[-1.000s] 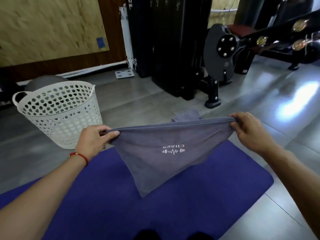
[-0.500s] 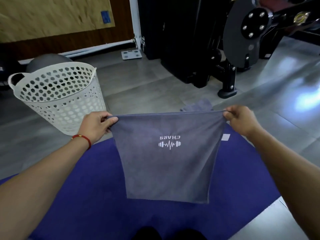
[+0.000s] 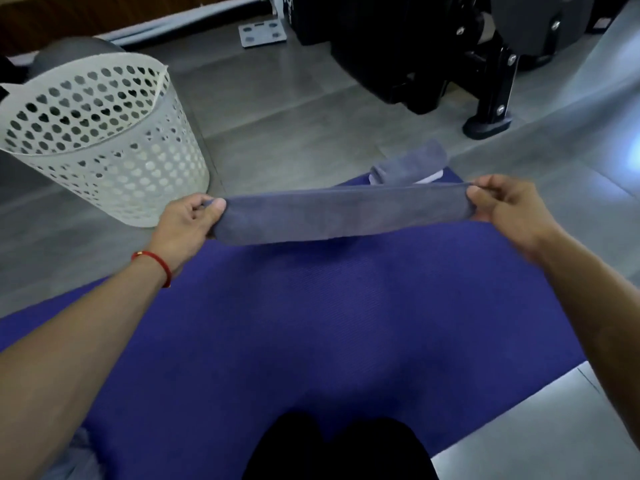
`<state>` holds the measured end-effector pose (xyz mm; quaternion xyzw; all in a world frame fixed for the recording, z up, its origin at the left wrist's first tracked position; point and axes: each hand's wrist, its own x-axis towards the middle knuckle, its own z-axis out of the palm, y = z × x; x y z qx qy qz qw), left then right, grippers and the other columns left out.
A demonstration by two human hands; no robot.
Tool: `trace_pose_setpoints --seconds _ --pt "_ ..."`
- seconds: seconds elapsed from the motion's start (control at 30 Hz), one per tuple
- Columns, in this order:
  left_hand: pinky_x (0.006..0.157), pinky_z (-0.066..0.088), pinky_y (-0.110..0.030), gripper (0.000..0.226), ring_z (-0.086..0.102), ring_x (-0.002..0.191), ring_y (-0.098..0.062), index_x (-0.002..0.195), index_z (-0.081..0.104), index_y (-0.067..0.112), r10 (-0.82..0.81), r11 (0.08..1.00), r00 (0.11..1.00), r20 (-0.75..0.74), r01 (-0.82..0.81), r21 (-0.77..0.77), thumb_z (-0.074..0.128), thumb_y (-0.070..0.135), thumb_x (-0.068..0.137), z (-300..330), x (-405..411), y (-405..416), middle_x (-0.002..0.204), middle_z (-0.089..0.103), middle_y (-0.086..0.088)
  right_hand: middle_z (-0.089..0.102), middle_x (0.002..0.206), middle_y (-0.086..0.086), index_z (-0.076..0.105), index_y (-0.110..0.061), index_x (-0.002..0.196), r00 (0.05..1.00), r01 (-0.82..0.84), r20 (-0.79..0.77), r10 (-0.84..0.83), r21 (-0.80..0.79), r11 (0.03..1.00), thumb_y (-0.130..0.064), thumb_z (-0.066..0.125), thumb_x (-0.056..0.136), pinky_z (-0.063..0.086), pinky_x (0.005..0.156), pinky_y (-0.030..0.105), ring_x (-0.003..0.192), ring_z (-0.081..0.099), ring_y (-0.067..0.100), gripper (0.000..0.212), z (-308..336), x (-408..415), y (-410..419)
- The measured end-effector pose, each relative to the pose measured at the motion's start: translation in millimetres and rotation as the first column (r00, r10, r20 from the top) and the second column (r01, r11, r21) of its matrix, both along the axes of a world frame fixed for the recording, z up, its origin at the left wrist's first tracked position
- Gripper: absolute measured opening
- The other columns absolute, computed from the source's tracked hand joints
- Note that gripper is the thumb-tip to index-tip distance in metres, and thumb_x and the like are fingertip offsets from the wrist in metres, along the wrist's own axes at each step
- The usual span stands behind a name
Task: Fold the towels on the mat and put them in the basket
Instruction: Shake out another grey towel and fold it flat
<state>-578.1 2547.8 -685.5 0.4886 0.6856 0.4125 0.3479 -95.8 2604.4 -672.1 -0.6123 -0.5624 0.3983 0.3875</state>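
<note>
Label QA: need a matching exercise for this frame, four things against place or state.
Things:
1. grey towel
2. basket
3. mat
4. second towel

Places or states:
A. on the floor, left of the mat
B. lying at the mat's far edge
C. stretched between the left hand and right hand
D. purple, spread under the arms

Pairs: 1-C, 2-A, 3-D, 4-B

- A grey tiled floor [image 3: 277, 109] fills the room.
- A white bathroom scale [image 3: 262, 32] lies flat on the floor near the far wall.
- A black gym machine [image 3: 433, 46] stands at the upper right, one foot [image 3: 487, 124] resting on the tiles.
- A grey exercise ball [image 3: 74, 51] sits at the upper left.
- A white baseboard rail [image 3: 194, 24] runs along the wooden wall.
</note>
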Motion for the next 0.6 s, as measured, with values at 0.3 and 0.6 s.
trace_pose_setpoints --seconds 0.3,0.6 --pt "0.082 0.049 -0.030 0.010 0.069 0.088 -0.016 0.090 0.076 0.023 -0.178 0.874 0.961 -0.212 0.055 -0.483 0.070 0.030 0.096 -196 26 -130 0.089 0.075 0.003 0.071 0.081 -0.011 0.070 -0.030 0.094 0.900 -0.113 0.358 0.251 -0.363 0.925 -0.012 0.068 0.098 0.047 0.072 0.030 0.079 0.068 0.014 0.019 -189 14 -108" --pt "0.090 0.046 -0.035 0.031 0.053 0.112 -0.016 0.092 0.076 0.031 -0.688 0.641 0.569 -0.450 0.187 -0.744 0.049 0.047 0.095 -281 36 -188 0.122 0.059 0.013 0.061 0.132 0.000 0.078 -0.025 0.107 0.472 -0.328 0.658 0.586 -0.486 0.810 -0.016 0.071 0.090 0.047 0.094 0.047 0.120 0.057 0.031 0.020 -279 38 -158"
